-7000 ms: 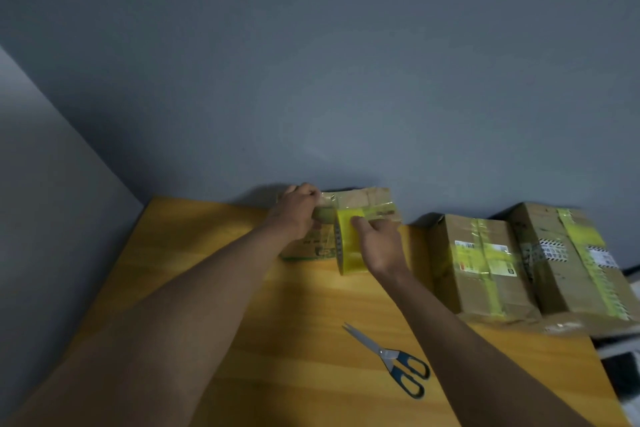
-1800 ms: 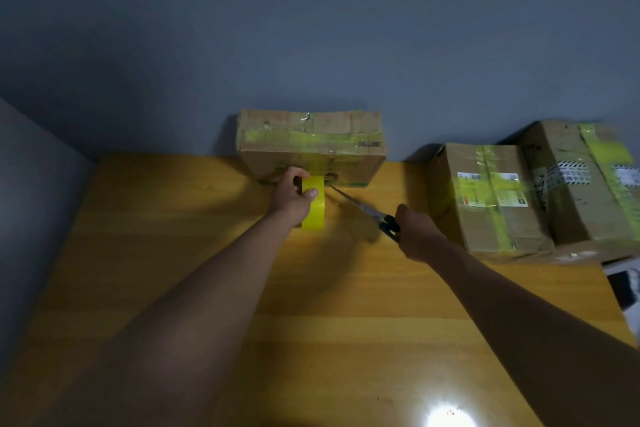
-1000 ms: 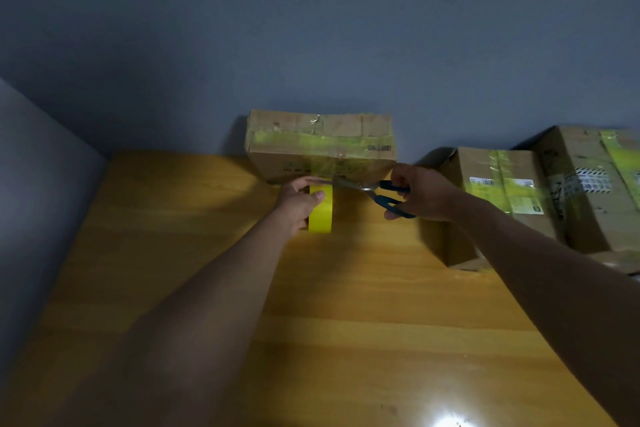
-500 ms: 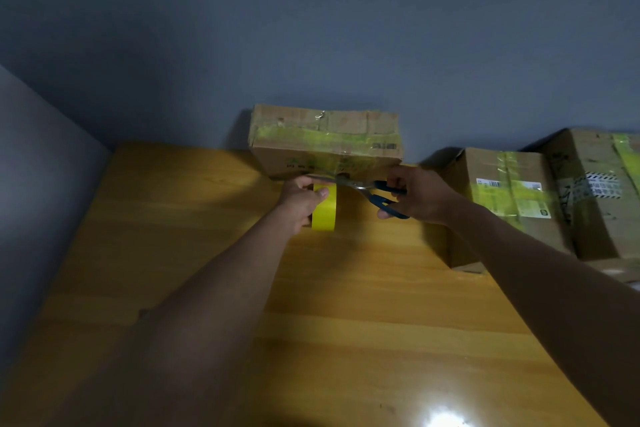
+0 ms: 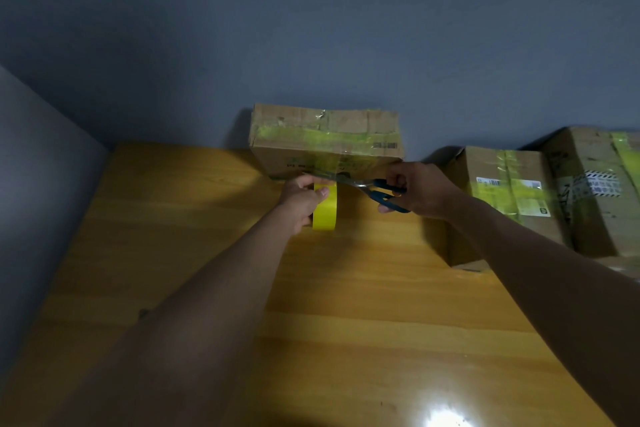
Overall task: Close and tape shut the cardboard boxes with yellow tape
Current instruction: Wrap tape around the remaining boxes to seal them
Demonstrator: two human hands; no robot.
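Wooden table [image 5: 346, 305]: taped box [image 5: 325, 142] (shut); left hand [image 5: 301, 199] grips tape roll [image 5: 325, 208].

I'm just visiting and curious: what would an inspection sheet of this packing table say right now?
Surface: wooden table, with a lamp glare near the front edge.
Job's things: cardboard box at the wall, yellow tape along its top; yellow tape roll upright before it; scissors with blades reaching over the roll.
Clutter: two taped boxes at right.
Hands: left hand has its grip on the roll; right hand holds the scissors' blue handles.
Cables: nothing seen.
Surroundings: grey wall behind, dim light.
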